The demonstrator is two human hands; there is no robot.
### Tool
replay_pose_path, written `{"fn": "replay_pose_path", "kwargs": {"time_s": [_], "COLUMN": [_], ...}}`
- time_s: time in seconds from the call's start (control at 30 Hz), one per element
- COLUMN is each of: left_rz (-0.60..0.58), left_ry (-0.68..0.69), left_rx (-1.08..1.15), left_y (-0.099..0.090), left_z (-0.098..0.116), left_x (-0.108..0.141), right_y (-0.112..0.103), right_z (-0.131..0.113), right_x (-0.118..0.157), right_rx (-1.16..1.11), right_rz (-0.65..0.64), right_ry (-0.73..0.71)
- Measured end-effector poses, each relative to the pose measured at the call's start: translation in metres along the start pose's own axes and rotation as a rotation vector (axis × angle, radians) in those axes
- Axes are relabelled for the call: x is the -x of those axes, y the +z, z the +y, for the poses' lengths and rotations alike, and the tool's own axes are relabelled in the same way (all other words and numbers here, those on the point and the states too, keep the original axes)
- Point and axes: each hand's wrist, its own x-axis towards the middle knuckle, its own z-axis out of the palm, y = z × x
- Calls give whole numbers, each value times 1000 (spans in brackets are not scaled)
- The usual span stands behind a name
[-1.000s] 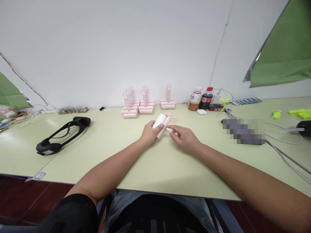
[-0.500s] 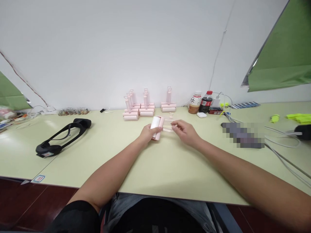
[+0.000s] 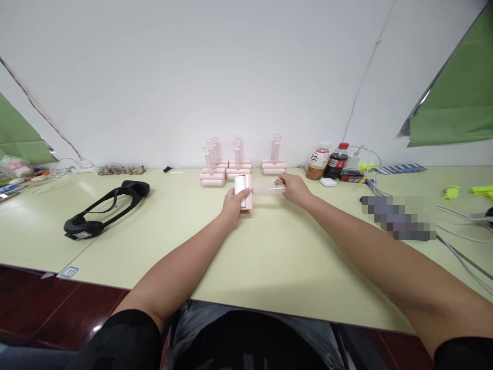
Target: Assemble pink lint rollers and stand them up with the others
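A pink lint roller (image 3: 240,185) with a white roll lies on its side between my hands, just above or on the table. My left hand (image 3: 232,208) is closed around its head, thumb across the pink cover. From the head a translucent pink handle (image 3: 268,189) points right. My right hand (image 3: 295,189) grips the far end of that handle with bent fingers. Whether the handle is fully joined to the head I cannot tell. Behind, several similar lint rollers (image 3: 212,177) stand upright by the wall, with another small group (image 3: 274,167) to their right.
Left on the table lies a black headset strap (image 3: 111,210). Toward the back right are a brown drink bottle (image 3: 318,163), a cola bottle (image 3: 336,162) and a white case (image 3: 328,182). A pixelated dark object (image 3: 396,218) and white cables (image 3: 462,231) lie at right.
The lint roller's head has turned more upright in my left hand. The handle now lies in line with it, my right hand having shifted to the handle's far end. The view has shifted slightly.
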Motion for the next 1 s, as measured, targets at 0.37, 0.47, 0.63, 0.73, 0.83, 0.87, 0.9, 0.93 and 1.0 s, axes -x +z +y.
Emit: {"fn": "replay_pose_path", "kwargs": {"time_s": [0.37, 0.47, 0.63, 0.73, 0.83, 0.87, 0.9, 0.93, 1.0], "left_rz": [-69, -71, -116, -124, -95, -86, -75, -66, -51], "left_ry": [10, 25, 55, 54, 73, 86, 100, 114, 136], "left_rx": [-14, -32, -78, -97, -134, -151, -171, -193, -241], "left_y": [3, 3, 7, 10, 13, 14, 15, 15, 16], "left_z": [-4, -3, -1, 0, 2, 3, 4, 5, 5], "left_x": [4, 8, 13, 17, 20, 21, 22, 24, 26], "right_y": [-23, -24, -36, -42, -43, -42, -40, -39, -36], "right_z": [-29, -33, -30, -32, -33, -33, -32, -32, -32], "right_x": [81, 85, 85, 86, 88, 88, 88, 88, 88], "right_rx": [-795, -832, -919, -952, -1042, -1072, -1094, -1108, -1111], "right_rz": [25, 3, -177, -358, -438, -433, -420, -402, -352], "right_ry": [325, 333, 355, 415, 499, 518, 529, 534, 538]}}
